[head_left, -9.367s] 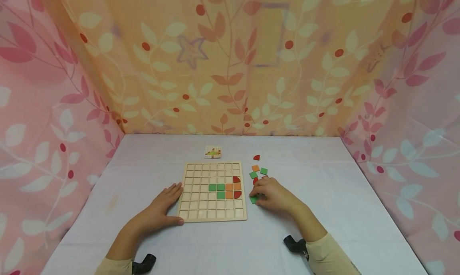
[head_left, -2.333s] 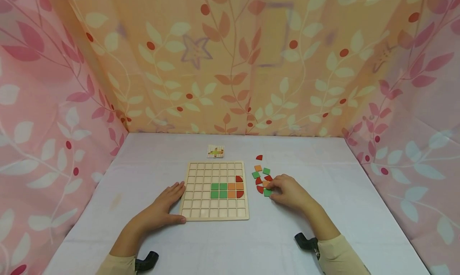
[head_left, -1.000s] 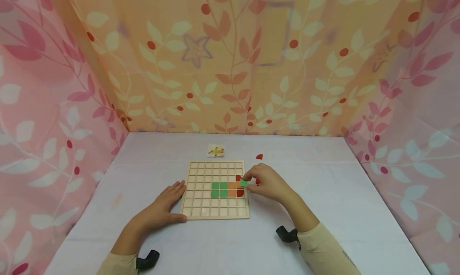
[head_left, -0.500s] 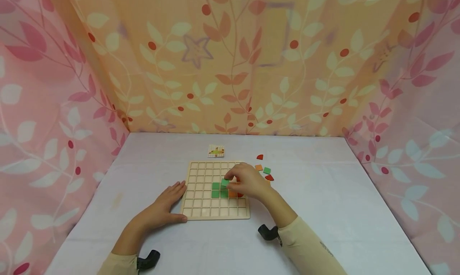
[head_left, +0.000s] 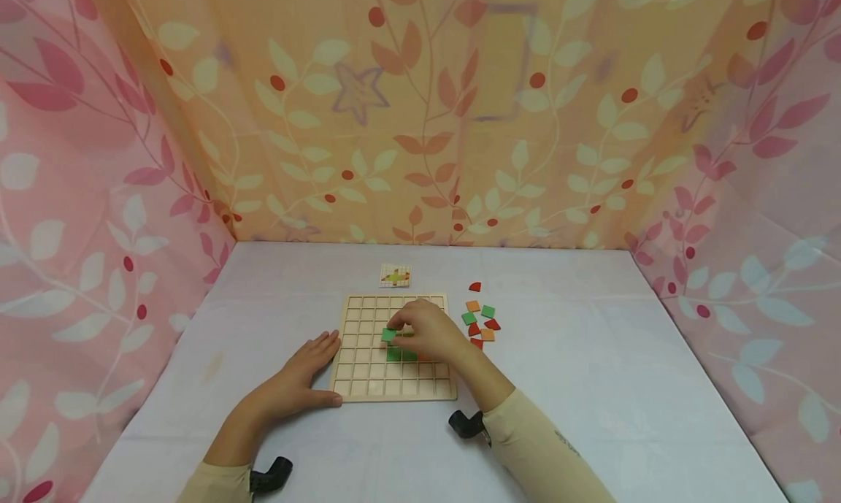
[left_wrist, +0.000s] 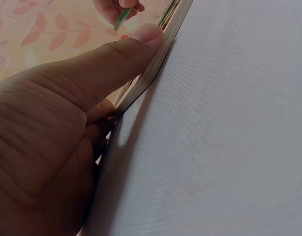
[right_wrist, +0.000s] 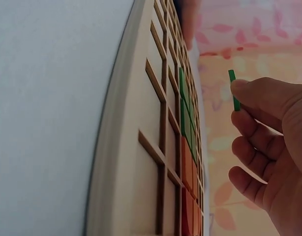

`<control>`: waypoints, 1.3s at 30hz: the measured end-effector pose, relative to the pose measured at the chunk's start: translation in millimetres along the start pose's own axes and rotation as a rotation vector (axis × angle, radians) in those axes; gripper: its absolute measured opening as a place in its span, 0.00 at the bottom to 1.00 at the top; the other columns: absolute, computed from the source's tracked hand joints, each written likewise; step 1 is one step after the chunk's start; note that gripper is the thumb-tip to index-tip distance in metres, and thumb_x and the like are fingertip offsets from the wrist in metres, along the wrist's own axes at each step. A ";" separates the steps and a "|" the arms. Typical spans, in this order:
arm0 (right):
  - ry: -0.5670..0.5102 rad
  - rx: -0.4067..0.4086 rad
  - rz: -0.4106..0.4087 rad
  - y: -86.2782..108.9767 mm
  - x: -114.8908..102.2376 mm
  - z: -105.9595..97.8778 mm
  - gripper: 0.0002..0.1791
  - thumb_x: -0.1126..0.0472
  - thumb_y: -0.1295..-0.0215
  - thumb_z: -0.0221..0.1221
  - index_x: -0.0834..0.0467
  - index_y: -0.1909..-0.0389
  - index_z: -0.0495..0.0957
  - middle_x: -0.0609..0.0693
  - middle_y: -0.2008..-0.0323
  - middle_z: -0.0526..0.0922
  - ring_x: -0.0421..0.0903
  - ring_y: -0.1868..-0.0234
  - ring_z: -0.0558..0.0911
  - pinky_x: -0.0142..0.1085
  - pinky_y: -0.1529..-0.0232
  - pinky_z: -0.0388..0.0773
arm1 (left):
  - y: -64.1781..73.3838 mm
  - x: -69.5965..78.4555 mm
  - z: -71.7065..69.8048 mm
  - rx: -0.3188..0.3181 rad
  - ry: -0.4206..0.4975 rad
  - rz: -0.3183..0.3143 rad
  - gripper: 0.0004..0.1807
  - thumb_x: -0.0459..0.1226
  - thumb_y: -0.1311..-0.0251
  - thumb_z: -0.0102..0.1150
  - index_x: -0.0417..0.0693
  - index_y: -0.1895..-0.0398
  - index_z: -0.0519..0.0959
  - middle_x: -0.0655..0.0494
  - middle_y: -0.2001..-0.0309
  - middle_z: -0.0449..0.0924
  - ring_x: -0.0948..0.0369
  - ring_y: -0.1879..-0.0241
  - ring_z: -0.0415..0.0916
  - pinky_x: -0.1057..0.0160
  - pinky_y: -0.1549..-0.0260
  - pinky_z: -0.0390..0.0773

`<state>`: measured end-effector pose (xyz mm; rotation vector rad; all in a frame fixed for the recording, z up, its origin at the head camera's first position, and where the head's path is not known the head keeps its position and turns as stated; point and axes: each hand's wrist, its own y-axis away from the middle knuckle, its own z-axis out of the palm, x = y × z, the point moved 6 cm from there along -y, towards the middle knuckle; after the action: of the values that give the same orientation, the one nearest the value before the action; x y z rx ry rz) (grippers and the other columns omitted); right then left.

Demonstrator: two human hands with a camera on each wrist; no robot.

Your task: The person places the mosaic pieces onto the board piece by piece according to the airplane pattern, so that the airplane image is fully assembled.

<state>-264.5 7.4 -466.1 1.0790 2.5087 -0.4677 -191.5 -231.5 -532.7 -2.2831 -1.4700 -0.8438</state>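
Between thumb and fingertips, my right hand (head_left: pixel 430 331) pinches a green square tile (head_left: pixel 388 335) over the middle of the wooden grid board (head_left: pixel 394 398). The right wrist view shows this tile on edge, raised off the board. Seated in the grid are green tiles (right_wrist: pixel 185 115), orange tiles (right_wrist: pixel 188 164) and red quarter-round tiles (right_wrist: pixel 187 211); in the head view my right hand hides part of them. My left hand (head_left: pixel 296 379) rests at the board's left side with fingers extended. Its thumb (left_wrist: pixel 146 35) lies on the board's rim at the near corner.
Right of the board lie several loose pieces, including a green tile (head_left: pixel 488 312), an orange tile (head_left: pixel 473 306) and a red quarter-round tile (head_left: pixel 475 287). A small pattern card (head_left: pixel 395 276) lies behind the board. Patterned cloth walls (head_left: pixel 420 123) surround the white table (head_left: pixel 558 298).
My right hand took a green tile from the loose pieces and carried it left across the board. Earlier, another green tile joined the block in the grid. The left hand stays at the board's edge.
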 end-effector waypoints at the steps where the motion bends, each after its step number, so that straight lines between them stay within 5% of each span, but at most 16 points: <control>1: -0.001 0.000 0.001 -1.1 -0.9 1.4 0.11 0.51 0.36 0.70 0.47 0.54 0.88 0.39 0.61 0.85 0.39 0.54 0.78 0.39 0.46 0.77 | 0.0 0.1 0.1 -0.001 0.001 -0.002 0.64 0.62 0.53 0.75 0.44 0.18 0.53 0.54 0.17 0.45 0.49 0.17 0.38 0.40 0.22 0.39; 23: 0.094 -0.066 0.068 -23.5 3.1 32.5 0.11 0.50 0.38 0.71 0.46 0.56 0.89 0.37 0.62 0.86 0.37 0.58 0.79 0.34 0.52 0.78 | 1.0 -1.3 -0.1 0.006 0.008 0.015 0.64 0.64 0.52 0.74 0.45 0.18 0.53 0.54 0.17 0.45 0.49 0.17 0.38 0.40 0.22 0.40; 39: 0.092 -0.103 0.031 -27.2 -2.8 31.9 0.11 0.51 0.39 0.71 0.47 0.56 0.89 0.38 0.61 0.84 0.38 0.60 0.78 0.34 0.53 0.78 | 1.3 1.9 -1.2 0.002 0.021 0.003 0.63 0.61 0.51 0.74 0.44 0.18 0.53 0.54 0.17 0.44 0.48 0.17 0.37 0.38 0.23 0.39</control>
<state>-276.5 -26.0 -488.7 1.1212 2.5610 -0.2825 -190.1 -231.4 -530.5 -2.2680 -1.4580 -0.8625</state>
